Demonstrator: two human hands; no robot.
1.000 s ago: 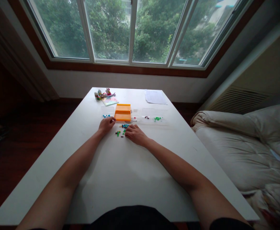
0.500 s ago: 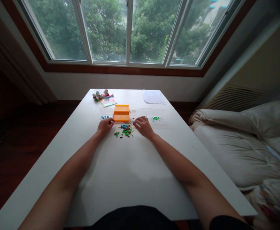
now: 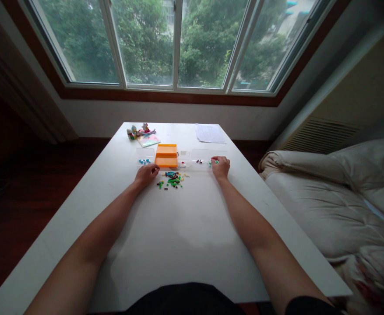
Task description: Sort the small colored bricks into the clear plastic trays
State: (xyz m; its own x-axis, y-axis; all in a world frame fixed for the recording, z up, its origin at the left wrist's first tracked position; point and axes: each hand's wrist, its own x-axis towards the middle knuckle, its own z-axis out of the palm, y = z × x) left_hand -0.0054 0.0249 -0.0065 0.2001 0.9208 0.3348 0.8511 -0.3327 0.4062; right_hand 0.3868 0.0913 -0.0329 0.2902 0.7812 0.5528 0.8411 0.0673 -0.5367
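Note:
My right hand [image 3: 221, 167] is over the right end of a clear plastic tray [image 3: 208, 153], its fingertips pinched together right at several small green toy bricks [image 3: 215, 162]. Whether a brick is between those fingers is too small to see. My left hand [image 3: 146, 175] rests by the near left corner of an orange box [image 3: 166, 162], fingers curled in; anything inside them is hidden. Between the hands lies a loose pile of small bricks [image 3: 174, 179] in green, blue, brown and yellow. Small brown bricks [image 3: 199, 161] sit in the clear tray, left of the green ones.
Blue bricks [image 3: 144, 161] lie in another clear tray [image 3: 145, 152] left of the orange box. Farther back are a built brick model [image 3: 139, 131], a colourful booklet [image 3: 149, 140] and white paper sheets [image 3: 210, 133]. A beige sofa [image 3: 336, 197] stands right of the white table [image 3: 185, 236].
My right hand has moved right, from the edge of the brick pile to the green bricks in the clear tray, uncovering the brown bricks. My left hand has barely shifted.

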